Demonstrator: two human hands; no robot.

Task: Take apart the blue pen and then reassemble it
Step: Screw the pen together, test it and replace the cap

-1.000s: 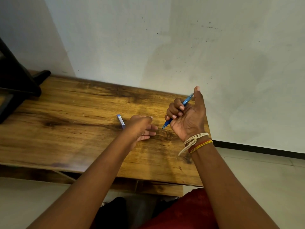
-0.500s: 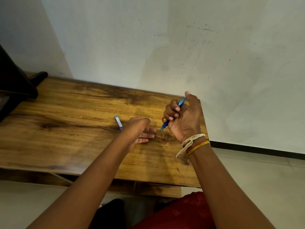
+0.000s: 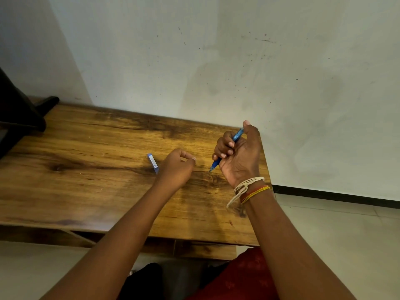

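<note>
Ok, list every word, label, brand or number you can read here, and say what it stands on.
Nothing is legible.
Blue pen piece on the wooden table: bears a small white label, too small and blurred to read.
Blue pen gripped in the right hand: no print visible.
Wall: only marks and specks, no writing.

Pen cap (image 3: 153, 163) on table (image 3: 86, 180) — left of both hands; pen (image 3: 227, 150) rightmost.

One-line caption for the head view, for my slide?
Right hand grips blue plastic pen; left hand hovers beside small blue cap on wooden table.

Right hand (image 3: 238, 156) grips blue pen (image 3: 216, 164) above table (image 3: 86, 169).
</note>
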